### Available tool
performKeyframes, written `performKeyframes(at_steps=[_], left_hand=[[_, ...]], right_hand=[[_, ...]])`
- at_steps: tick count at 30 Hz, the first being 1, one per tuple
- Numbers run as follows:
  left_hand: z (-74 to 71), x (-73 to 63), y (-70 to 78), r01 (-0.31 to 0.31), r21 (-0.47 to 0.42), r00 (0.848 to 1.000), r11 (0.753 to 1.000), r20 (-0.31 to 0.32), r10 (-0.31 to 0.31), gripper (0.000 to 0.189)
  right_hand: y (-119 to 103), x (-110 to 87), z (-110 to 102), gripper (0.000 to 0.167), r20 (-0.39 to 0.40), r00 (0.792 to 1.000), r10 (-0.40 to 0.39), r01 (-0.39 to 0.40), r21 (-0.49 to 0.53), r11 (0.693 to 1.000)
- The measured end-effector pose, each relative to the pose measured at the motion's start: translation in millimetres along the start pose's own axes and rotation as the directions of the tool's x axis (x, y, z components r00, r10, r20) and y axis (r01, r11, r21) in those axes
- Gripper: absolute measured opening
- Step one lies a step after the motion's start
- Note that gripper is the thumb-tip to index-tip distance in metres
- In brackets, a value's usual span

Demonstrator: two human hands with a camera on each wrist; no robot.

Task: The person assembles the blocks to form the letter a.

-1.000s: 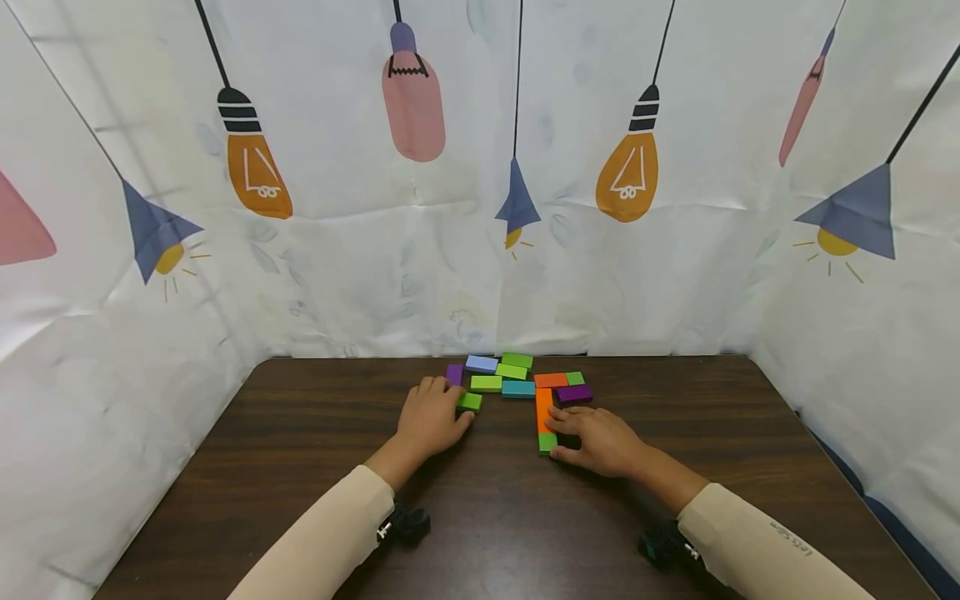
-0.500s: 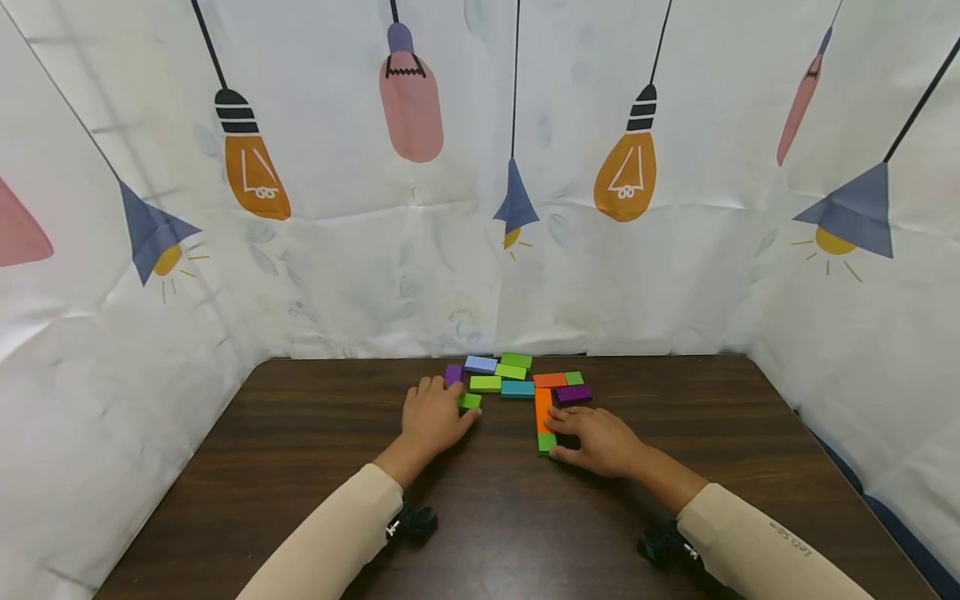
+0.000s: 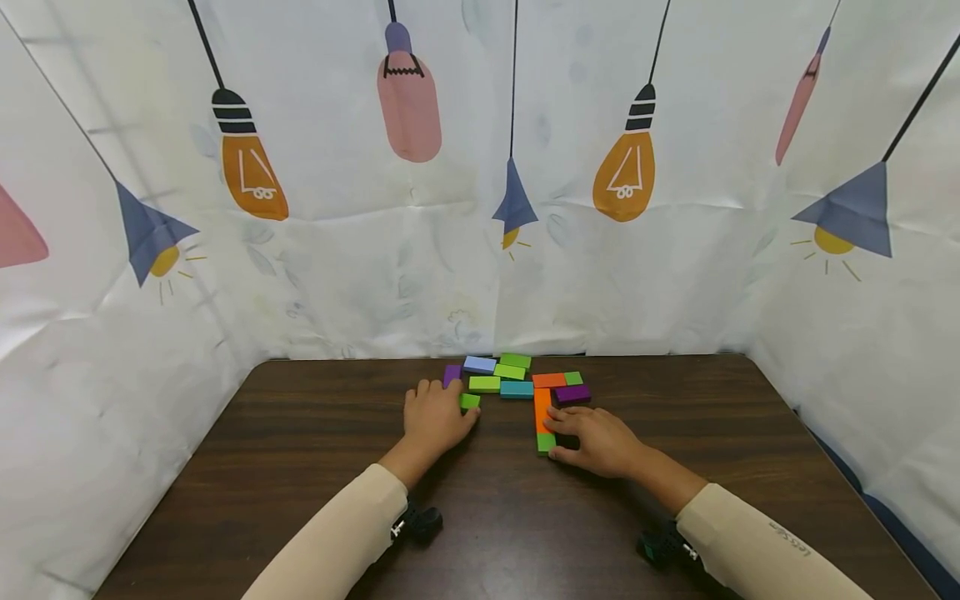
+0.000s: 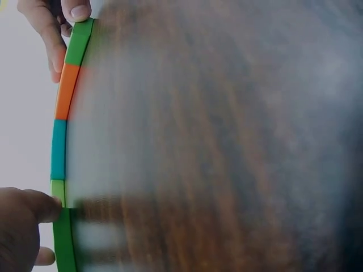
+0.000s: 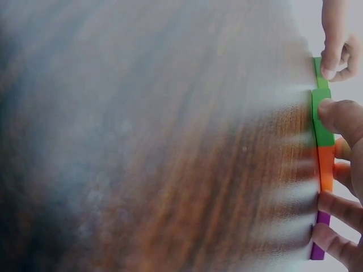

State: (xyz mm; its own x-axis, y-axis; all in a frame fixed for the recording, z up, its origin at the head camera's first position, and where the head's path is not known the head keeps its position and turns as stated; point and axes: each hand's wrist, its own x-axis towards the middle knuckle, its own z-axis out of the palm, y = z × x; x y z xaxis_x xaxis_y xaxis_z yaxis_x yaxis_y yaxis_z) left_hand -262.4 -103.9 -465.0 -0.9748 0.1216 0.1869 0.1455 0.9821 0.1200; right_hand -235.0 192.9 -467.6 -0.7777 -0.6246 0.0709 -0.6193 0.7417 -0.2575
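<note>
Flat coloured blocks lie on the brown table [image 3: 337, 475]. My left hand [image 3: 435, 415] reaches over a green block [image 3: 470, 402] at the near left of the group, its thumb at the near side and its fingers toward the far side, hiding the left part. In the left wrist view the left thumb [image 4: 48, 205] meets the green block's edge. My right hand [image 3: 600, 442] lies right of an upright strip: an orange block [image 3: 542, 408] with a green block [image 3: 546, 444] at its near end. Its thumb touches the green end and its extended fingers reach the orange side.
Behind the hands lie a purple block [image 3: 452, 375], a blue block [image 3: 480, 365], a teal block [image 3: 517, 389], several green blocks, an orange block [image 3: 549, 380] and a dark purple block [image 3: 573, 394]. A patterned white cloth [image 3: 360, 275] hangs beyond the table's far edge.
My left hand and forearm have shifted slightly to the right across the green block, covering a little more of it. My right hand has stayed at the orange and green strip.
</note>
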Motion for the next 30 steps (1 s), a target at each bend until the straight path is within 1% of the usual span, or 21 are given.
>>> performKeyframes(at_steps=[6,10,13,15,18,21,23,26,30], left_hand=[[1.0,-0.8,-0.3,0.010,0.001,1.000,1.000,0.006,-0.010,0.048],[1.4,-1.6,-1.3,-0.004,0.000,1.000,1.000,0.000,0.004,0.045],[1.3,-3.0,-2.4,-0.023,-0.015,1.000,1.000,-0.010,0.023,0.042],[0.5,-4.4,-3.1,-0.042,-0.040,0.999,0.998,-0.024,0.041,0.042],[-1.9,-7.5,-3.6,-0.092,-0.073,0.995,0.993,-0.052,0.088,0.042],[-5.0,-11.1,-3.1,-0.161,-0.095,0.986,0.982,-0.067,0.155,0.041],[-6.9,-13.9,-2.7,-0.210,-0.107,0.977,0.972,-0.070,0.204,0.040],[-7.7,-19.2,-1.8,-0.287,-0.139,0.957,0.948,-0.072,0.280,0.039],[-7.7,-27.3,1.3,-0.379,-0.178,0.925,0.908,-0.060,0.374,0.040]], right_hand=[[0.8,-0.7,1.0,0.056,-0.002,1.000,0.001,-0.001,0.002,1.000],[0.9,-1.3,1.1,0.056,-0.002,1.000,-0.002,0.002,0.001,1.000],[0.4,-1.7,0.4,0.056,-0.005,1.000,-0.005,0.005,0.003,1.000],[0.1,-1.8,-0.2,0.056,-0.006,1.000,-0.004,0.004,0.005,1.000],[0.2,-1.6,-0.6,0.056,-0.005,1.000,-0.003,0.003,0.004,1.000],[0.7,-1.3,-0.4,0.056,-0.004,1.000,-0.002,0.002,0.001,1.000],[0.9,-1.0,-0.3,0.056,-0.003,1.000,-0.003,0.003,-0.003,1.000],[0.7,-0.5,-0.5,0.056,-0.001,1.000,-0.003,0.003,-0.005,1.000],[0.0,-0.4,-0.7,0.056,0.002,1.000,-0.001,0.001,-0.004,1.000]])
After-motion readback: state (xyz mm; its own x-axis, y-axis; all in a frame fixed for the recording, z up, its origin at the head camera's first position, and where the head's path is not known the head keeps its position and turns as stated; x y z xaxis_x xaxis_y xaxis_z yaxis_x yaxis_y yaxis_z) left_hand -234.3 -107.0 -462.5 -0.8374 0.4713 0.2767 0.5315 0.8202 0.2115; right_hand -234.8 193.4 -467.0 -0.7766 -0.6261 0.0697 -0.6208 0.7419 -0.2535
